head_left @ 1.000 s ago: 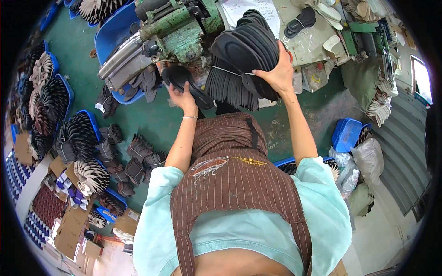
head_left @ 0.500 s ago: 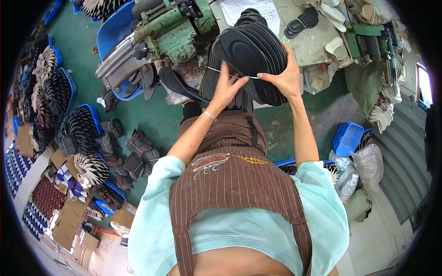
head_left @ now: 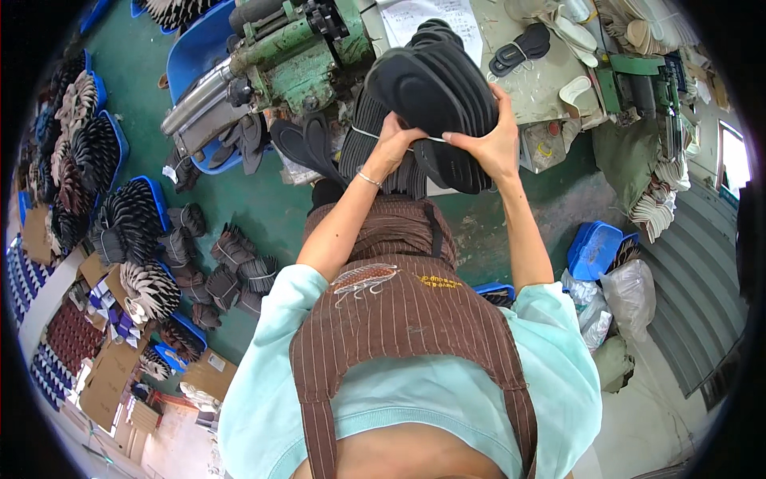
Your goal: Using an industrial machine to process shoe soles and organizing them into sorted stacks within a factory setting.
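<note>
A thick bundle of black shoe soles (head_left: 427, 92) stands in front of me, stacked and tilted, with a thin white band across its middle. My right hand (head_left: 493, 142) is closed on its right side, thumb at the band and fingers around the far edge. On the left, my left hand (head_left: 387, 148) grips the same bundle near the band, its fingertips partly hidden behind the soles. Another banded stack of black soles (head_left: 359, 152) is just left of it, above my lap. Loose black soles (head_left: 307, 144) lie further left.
A green machine (head_left: 307, 76) with a metal cylinder stands at the left, over a blue tub (head_left: 187, 60). The worktable (head_left: 550, 88) holds a paper sheet (head_left: 431, 24) and a small tied pair of soles (head_left: 520, 49). Tied bundles (head_left: 235, 247) and blue crates cover the left floor.
My left hand has shifted slightly down, its fingers now closed in against the bundle. The bundle has turned a little, its lower end tipping down. My right hand stays on it.
</note>
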Demonstrator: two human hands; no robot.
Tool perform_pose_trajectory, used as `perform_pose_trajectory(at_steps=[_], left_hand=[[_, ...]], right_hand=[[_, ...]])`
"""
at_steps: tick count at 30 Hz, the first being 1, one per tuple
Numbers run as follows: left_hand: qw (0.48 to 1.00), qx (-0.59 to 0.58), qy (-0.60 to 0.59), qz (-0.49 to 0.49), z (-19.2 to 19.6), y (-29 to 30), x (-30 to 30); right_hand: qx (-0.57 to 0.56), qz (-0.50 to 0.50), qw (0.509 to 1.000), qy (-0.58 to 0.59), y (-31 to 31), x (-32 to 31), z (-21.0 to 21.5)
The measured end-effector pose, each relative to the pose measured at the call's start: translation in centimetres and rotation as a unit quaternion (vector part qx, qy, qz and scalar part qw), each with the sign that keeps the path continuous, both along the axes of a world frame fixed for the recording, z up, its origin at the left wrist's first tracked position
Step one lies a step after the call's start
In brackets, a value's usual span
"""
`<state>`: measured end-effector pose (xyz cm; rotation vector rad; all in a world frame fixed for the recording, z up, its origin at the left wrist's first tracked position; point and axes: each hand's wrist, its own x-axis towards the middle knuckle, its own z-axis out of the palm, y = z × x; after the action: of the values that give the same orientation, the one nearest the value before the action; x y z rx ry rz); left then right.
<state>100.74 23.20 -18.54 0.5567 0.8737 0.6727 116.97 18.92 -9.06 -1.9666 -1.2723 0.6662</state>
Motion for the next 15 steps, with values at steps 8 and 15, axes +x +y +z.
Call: perform_pose_trajectory(at_steps=[8, 15], left_hand=[[0.997, -0.069, 0.023, -0.018, -2.6, -1.2, -2.7], [0.994, -0.046, 0.081, 0.063, 5.1, 0.4, -4.8]], right_hand=[[0.380, -0.176, 0.859, 0.293, 6.9, 5.9, 8.6], [0.117, -0.099, 0.784, 0.602, 2.6, 1.6, 5.8]])
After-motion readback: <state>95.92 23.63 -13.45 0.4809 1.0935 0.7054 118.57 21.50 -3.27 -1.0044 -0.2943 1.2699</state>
